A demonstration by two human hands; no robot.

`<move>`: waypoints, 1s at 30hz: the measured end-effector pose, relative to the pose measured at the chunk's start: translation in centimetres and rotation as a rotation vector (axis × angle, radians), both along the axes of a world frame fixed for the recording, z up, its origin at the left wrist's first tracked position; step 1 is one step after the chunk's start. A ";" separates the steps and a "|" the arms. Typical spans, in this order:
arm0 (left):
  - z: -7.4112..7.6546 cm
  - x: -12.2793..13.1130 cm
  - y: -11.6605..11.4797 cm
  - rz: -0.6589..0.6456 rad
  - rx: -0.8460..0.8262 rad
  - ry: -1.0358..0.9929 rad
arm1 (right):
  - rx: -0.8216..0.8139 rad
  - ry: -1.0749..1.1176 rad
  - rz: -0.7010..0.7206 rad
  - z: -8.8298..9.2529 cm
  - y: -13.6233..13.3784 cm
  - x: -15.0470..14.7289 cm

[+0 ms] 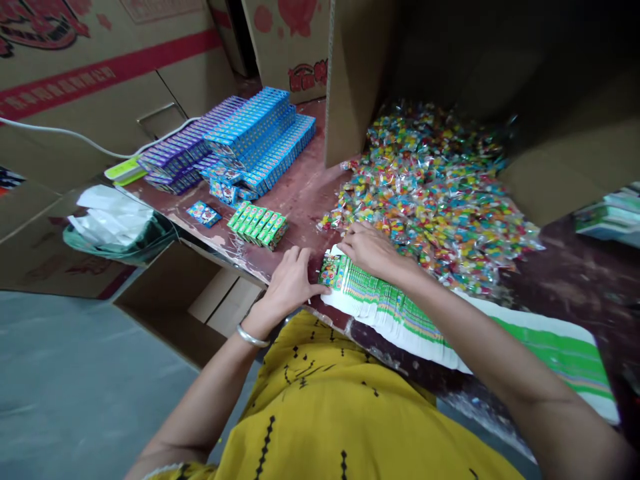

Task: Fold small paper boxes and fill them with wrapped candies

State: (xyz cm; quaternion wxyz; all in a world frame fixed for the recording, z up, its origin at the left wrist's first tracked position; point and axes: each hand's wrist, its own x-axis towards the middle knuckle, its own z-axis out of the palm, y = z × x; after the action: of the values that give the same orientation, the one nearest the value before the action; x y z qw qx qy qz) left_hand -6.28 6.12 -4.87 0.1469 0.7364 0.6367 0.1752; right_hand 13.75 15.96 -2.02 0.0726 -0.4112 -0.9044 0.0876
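A long row of flat green cartons (400, 310) with white flaps lies fanned along the table's near edge. At its left end, the front carton (329, 270) shows a colourful printed face. My left hand (290, 283) is beside this end, thumb stretched out to the carton's lower edge and fingers bent but apart from the thumb. My right hand (373, 252) reaches over the row, its fingers closed at the carton's upper white flap. Left of my hands stands a short row of filled green boxes (257, 225). Wrapped colourful candies (430, 207) are heaped beyond my right hand.
Stacked blue boxes (265, 140) and purple boxes (185, 147) stand at the back left, with one blue box (203, 214) lying apart. A large cardboard box (350, 87) opens around the candies. Below the table edge are an open carton (165, 300) and a bag of white material (113, 217).
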 end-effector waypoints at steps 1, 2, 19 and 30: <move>-0.1 0.1 0.0 0.006 0.001 -0.003 | 0.003 0.030 0.008 0.0 0.0 -0.1; -0.2 0.1 0.1 0.012 0.005 -0.013 | 0.009 0.071 0.011 0.1 -0.1 -0.2; 2.5 0.5 -1.4 -0.309 -0.785 -1.664 | -0.473 0.938 -0.096 4.7 -5.0 1.8; 2.9 1.9 -1.3 -0.260 -0.735 -1.558 | -0.512 0.570 0.063 5.8 -8.2 3.8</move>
State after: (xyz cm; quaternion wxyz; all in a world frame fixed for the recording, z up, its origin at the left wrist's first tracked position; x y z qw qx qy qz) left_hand -4.39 4.78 -2.00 0.7879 0.3795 0.2821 0.3945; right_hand 17.50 7.75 3.78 0.2137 -0.3473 -0.8089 0.4235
